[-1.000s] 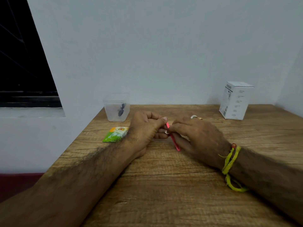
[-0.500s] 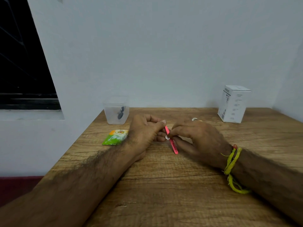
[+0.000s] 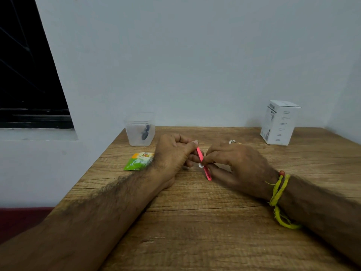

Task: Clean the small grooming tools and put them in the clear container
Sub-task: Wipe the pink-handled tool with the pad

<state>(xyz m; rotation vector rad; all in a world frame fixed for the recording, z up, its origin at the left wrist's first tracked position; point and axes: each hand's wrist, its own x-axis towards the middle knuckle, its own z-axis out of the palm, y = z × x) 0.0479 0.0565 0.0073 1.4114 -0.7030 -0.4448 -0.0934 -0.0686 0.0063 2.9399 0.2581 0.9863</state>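
A thin pink grooming tool (image 3: 205,170) slants across the middle of the wooden table (image 3: 214,231). My left hand (image 3: 173,155) pinches its upper end between thumb and fingers. My right hand (image 3: 236,165) pinches a small white wipe (image 3: 201,165) against the tool's middle. The clear container (image 3: 140,129) stands at the table's back left corner with a dark small tool (image 3: 145,133) inside it.
A green and orange sachet (image 3: 139,161) lies just left of my left hand. A white box (image 3: 279,122) stands at the back right near the wall. A small ring-like item (image 3: 232,141) lies behind my right hand. A dark window is on the left.
The white wipe under my right fingers has slid down the pink tool toward its middle. Both hands stay in the same place on the table.
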